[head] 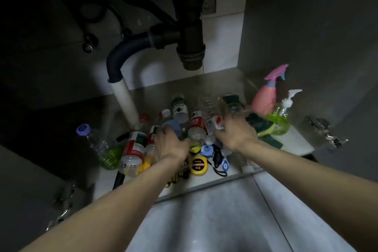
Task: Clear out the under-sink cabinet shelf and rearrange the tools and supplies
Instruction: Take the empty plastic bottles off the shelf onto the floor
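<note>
Fingers of the left hand point(170, 142) curl over a blue cloth-like item point(172, 127) amid the bottle pile; grasp looks likely, not certain. Right hand point(235, 133) grips a clear bottle with red-white label point(214, 124), presumably to lift it off the cabinet shelf point(231, 82). Bottles lie tipped and heaped under the drain trap point(190, 51), so removal 1 at a time seems sensible.

Count, visible:
- 2 yellow tape measures point(198, 166)
- 1 pink spray bottle point(268, 96), upright, right side
- 1 green soap pump bottle point(280, 120) beside it
- roughly 8 plastic bottles; blur prevents an exact tally.
</note>
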### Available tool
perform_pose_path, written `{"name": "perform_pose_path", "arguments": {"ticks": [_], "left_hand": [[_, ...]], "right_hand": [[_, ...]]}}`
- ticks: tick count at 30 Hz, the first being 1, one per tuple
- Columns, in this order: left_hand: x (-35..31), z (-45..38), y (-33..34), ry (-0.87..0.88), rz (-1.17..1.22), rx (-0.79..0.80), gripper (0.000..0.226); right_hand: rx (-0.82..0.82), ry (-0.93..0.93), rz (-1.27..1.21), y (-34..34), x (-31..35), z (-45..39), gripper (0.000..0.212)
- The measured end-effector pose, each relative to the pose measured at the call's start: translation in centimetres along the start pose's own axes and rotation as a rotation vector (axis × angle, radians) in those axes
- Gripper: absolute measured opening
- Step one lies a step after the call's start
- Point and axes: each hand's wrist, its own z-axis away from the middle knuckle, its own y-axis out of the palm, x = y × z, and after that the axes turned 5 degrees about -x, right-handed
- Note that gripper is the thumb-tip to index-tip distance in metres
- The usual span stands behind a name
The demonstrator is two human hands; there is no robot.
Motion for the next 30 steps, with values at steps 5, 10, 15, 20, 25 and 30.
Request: {"name": "perform_pose_path", "arguments": {"ticks": [5,10,15,20,25,30], "left_hand": [[0.7,-2.0,2.9,0.056,0.051,-0.099,0.089],[1.6,-2.2,4.9,0.163,-0.074,-0.135,0.105],[1.1,-1.9,4.8,0.107,0.037,-0.137,0.097],[-0.1,-0.9,2.8,0.075,0.242,-0.168,0.087],[-0.6,2.4,-1.0,0.027,0.403,-0.126,0.069],[-1.8,6.9,-5.3,0.039,0.457,-0.092,0.061]], "right_hand": [[-0.175,-0.082,0.219,3.3,-0.1,-1.4,0.084],[-0.202,-0.131,0.274,4.5,0.3,-2.2,0.110],[-0.235,-0.104,0.161,5.4,0.5,-1.3,0.096],[-0.320,0.050,-0.142,4.4,1.2,-0.7,0.089],[-0.367,0.186,-0.430,1.9,0.9,2.9,0.073],[-0.218,0.216,-0.518,-0.6,-1.8,9.1,0.077]]}}
